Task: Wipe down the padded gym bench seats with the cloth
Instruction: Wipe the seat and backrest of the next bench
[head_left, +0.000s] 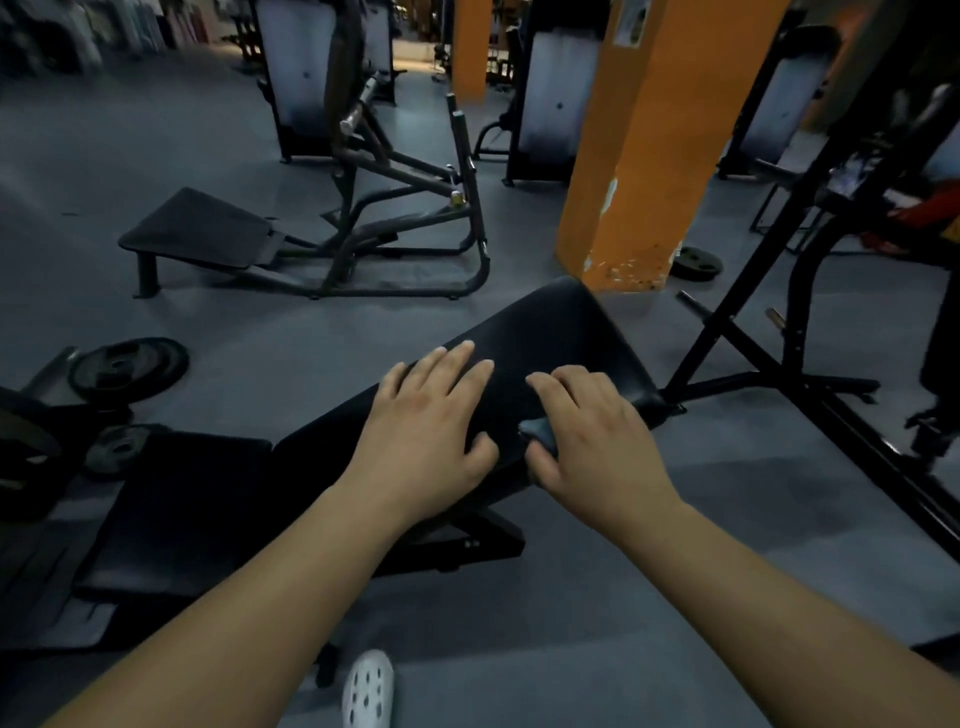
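Note:
A black padded bench pad slopes up to the right in the middle of the head view, with a second flat black pad lower left. My left hand lies flat on the sloped pad, fingers straight and spread, thumb on the pad's near edge. My right hand sits just to its right with fingers curled over a small dark grey cloth, pressing it on the pad. Only a corner of the cloth shows under the palm.
An orange pillar stands behind the bench. A black rack frame is at the right. Weight plates lie on the grey floor at left, another machine beyond. A white shoe shows at the bottom.

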